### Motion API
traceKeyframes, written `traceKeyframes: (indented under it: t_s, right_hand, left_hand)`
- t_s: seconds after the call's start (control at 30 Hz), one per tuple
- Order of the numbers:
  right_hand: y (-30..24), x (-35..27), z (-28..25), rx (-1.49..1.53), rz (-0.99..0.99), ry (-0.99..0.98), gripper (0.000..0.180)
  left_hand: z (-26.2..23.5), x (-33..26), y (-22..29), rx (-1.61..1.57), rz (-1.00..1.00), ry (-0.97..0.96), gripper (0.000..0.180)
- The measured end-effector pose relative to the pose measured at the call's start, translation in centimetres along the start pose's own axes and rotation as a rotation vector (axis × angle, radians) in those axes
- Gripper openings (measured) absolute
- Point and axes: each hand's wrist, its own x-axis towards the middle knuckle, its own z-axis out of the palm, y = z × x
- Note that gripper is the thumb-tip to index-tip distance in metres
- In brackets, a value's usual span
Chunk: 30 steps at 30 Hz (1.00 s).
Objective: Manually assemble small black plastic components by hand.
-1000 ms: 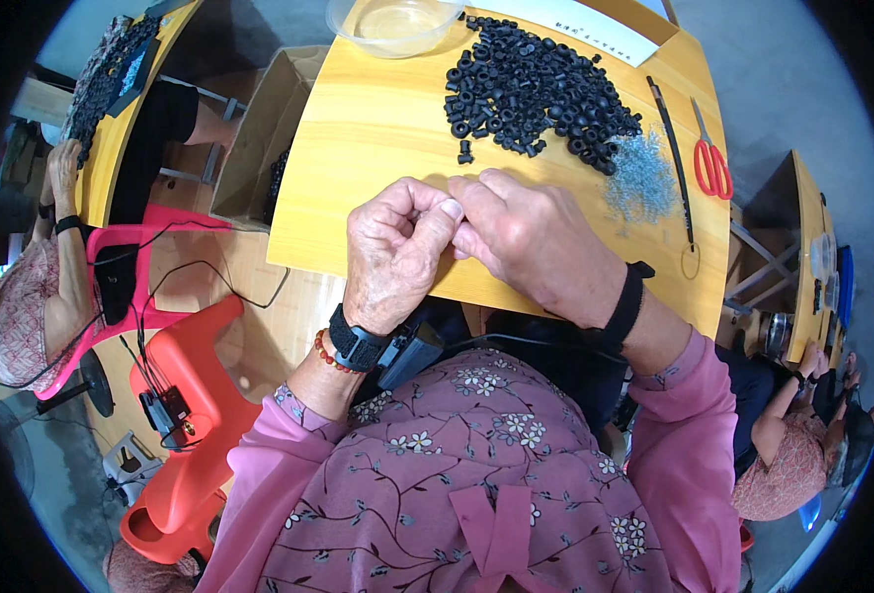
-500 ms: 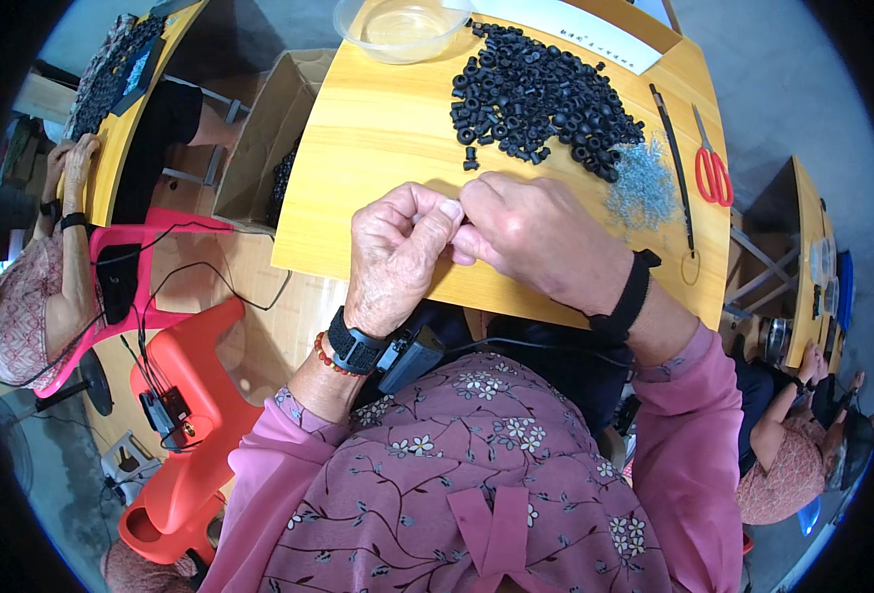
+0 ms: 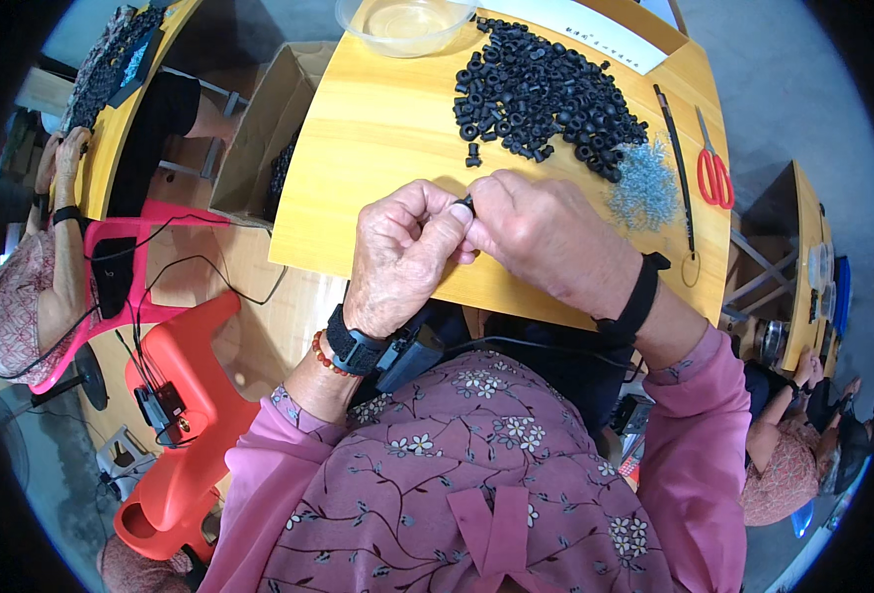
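My left hand (image 3: 404, 247) and my right hand (image 3: 545, 229) meet over the near edge of the table, fingertips closed in a pinch. Between them shows the end of a small black rubber piece (image 3: 466, 204); the rest of it is hidden by the fingers. Beyond the hands spreads a heap of small black rubber pieces (image 3: 541, 94), some ring-shaped and some like spools. One spool-like piece (image 3: 473, 155) lies apart at the near side of that heap. To its right is a pile of tiny silvery-blue pieces (image 3: 642, 186), too fine to make out.
A thin black rod (image 3: 673, 158) with a wire loop and red-handled scissors (image 3: 715, 170) lie along the right of the wooden table (image 3: 358, 168). A clear plastic bowl (image 3: 407, 25) stands at the back left. A cardboard box (image 3: 259, 148) is beside the table. Other people work at both sides.
The black piece now shows between my fingertips, where it was hidden before. My hands stay nearly in place, with a slight shift of the fingers.
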Motion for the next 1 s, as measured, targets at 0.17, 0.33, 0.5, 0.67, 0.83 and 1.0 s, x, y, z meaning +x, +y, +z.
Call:
traceKeyframes:
  t_s: [0.17, 0.33, 0.5, 0.67, 0.83, 1.0]
  right_hand:
    - [-0.4, 0.1, 0.1, -0.011, 0.006, -0.024, 0.013]
    - [-0.7, -0.1, 0.6, -0.022, 0.023, -0.010, 0.013]
    - [-1.1, 0.0, 0.9, 0.002, 0.033, 0.020, 0.014]
    - [-0.3, -0.1, 0.7, 0.184, 0.064, 0.139, 0.018]
    - [-0.5, -1.3, 0.0, 0.270, 0.270, 0.112, 0.031]
    - [-1.0, -4.6, 1.0, 0.215, 0.281, 0.072, 0.030]
  left_hand:
    - [0.0, -0.2, -0.4, 0.048, 0.032, 0.014, 0.015]
    - [0.1, -0.3, -0.5, 0.117, 0.022, 0.043, 0.014]
    - [0.3, -0.4, -0.6, 0.191, 0.054, 0.062, 0.013]
    - [0.3, 0.1, -0.4, -0.042, 0.053, 0.007, 0.014]
    - [-1.3, 0.6, -1.1, -0.314, -0.040, -0.029, 0.020]
    - [-1.6, 0.3, -0.9, -0.475, -0.021, -0.018, 0.020]
